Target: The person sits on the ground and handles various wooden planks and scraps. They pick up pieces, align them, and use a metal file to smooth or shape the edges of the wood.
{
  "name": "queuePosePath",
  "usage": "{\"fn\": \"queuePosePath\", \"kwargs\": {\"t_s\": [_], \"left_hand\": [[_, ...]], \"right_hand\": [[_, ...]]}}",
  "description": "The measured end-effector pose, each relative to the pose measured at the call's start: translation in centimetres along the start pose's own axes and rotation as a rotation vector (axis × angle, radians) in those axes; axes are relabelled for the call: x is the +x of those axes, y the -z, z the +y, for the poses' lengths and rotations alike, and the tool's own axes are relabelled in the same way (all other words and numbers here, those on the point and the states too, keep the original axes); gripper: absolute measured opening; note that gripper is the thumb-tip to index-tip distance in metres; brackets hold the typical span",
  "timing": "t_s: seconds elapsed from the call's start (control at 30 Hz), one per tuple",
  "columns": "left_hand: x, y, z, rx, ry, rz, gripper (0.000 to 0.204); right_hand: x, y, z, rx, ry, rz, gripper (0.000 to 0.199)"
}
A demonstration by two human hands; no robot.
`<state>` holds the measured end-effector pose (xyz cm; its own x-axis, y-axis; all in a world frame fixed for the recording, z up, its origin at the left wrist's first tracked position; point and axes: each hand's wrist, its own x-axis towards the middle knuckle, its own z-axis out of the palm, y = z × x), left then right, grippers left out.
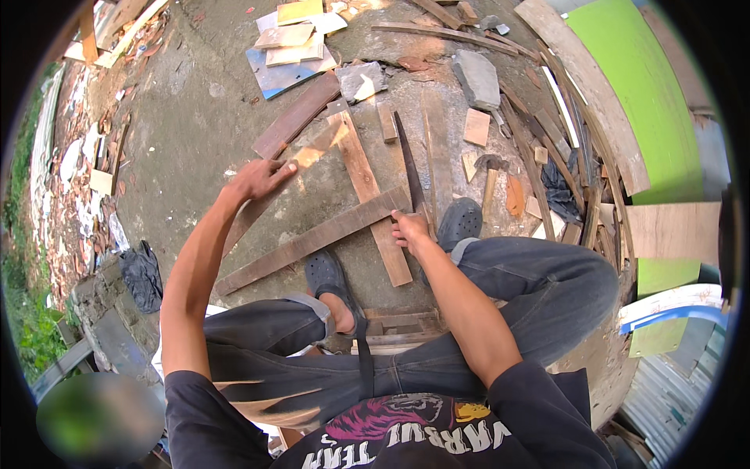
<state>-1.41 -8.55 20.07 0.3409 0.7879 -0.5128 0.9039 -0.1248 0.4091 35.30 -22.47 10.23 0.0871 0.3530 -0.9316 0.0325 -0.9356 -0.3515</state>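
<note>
My left hand (262,178) is on a long wooden plank (320,144) that slants up to the right, its fingers closed around the edge. My right hand (410,232) grips the right end of a darker wooden board (312,244), which lies slanting across a reddish-brown board (363,168). Right beside that hand is a dark, tapered blade like a handsaw's (410,160), pointing away from me; its handle end is hidden. A small wood block (387,123) sits next to the blade tip.
A reddish plank (297,116), grey stones (476,80) and stacked wood pieces (293,47) lie farther off. A hammer (491,162) rests among offcuts on the right. Long boards and a green panel (641,86) line the right side. A black plastic bag (141,277) is at left.
</note>
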Motion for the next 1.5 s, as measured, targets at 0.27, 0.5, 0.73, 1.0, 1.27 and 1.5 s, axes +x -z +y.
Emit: {"fn": "queuePosePath", "kwargs": {"t_s": [0.27,0.5,0.73,1.0,1.27,1.5], "left_hand": [[-2.8,-2.3,12.5,0.539,-0.154,-0.145,0.058],[-1.6,-2.0,20.1,0.706,-0.195,-0.133,0.046],[0.7,-2.6,29.0,0.896,-0.057,-0.192,0.058],[2.2,-4.3,33.3,1.086,0.133,-0.296,0.059],[3.8,-5.2,35.2,1.058,0.169,-0.286,0.039],[4.0,-5.7,35.0,1.272,0.100,-0.330,0.043]], "right_hand": [[-0.4,-0.1,3.5,0.272,0.005,-0.006,0.045],[-1.1,1.0,3.8,-0.311,0.381,0.364,0.067],[1.2,1.6,2.4,-0.445,0.810,0.414,0.081],[0.8,0.7,1.8,-0.532,0.828,0.362,0.072],[1.0,1.0,1.5,-0.440,0.812,0.438,0.070],[-0.3,0.1,-0.1,-0.553,0.711,0.312,0.062]]}}
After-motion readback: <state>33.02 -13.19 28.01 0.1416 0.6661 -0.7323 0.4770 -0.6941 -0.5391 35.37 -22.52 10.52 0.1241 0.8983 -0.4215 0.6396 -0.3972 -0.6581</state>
